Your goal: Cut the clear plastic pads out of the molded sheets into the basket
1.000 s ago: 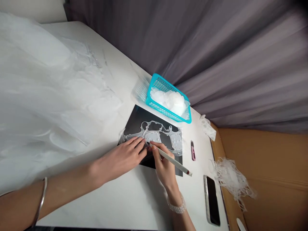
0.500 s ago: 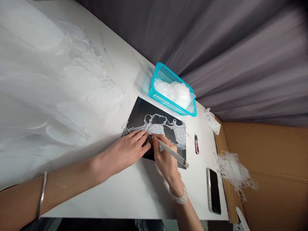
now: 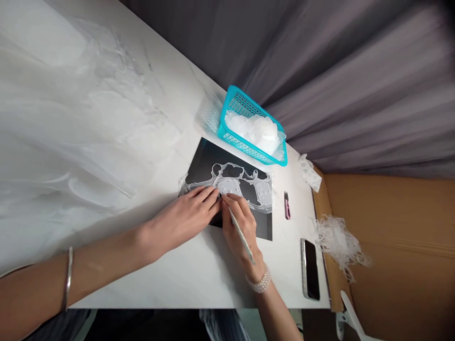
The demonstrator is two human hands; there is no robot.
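A black board (image 3: 261,226) lies on the white table (image 3: 199,274), and a piece of white lace (image 3: 245,185) is spread on it. My left hand (image 3: 186,216) lies flat on the lace's near left edge, fingers stretched out and pressing it down. My right hand (image 3: 239,226) pinches a thin white pen-like tool (image 3: 241,235), its tip on the lace right beside my left fingertips. A silver bangle sits on my left forearm and a pearl bracelet on my right wrist.
A turquoise basket (image 3: 249,147) of white lace pieces stands behind the board. Small pink thread snips (image 3: 286,206) and a phone (image 3: 310,269) lie to the right. White tulle (image 3: 71,128) covers the table's left side. Lace scraps (image 3: 337,241) rest on cardboard; grey curtain behind.
The tool's free end has swung from pointing right toward my wrist. My right hand has drawn in closer to the left fingertips. The view has shifted slightly.
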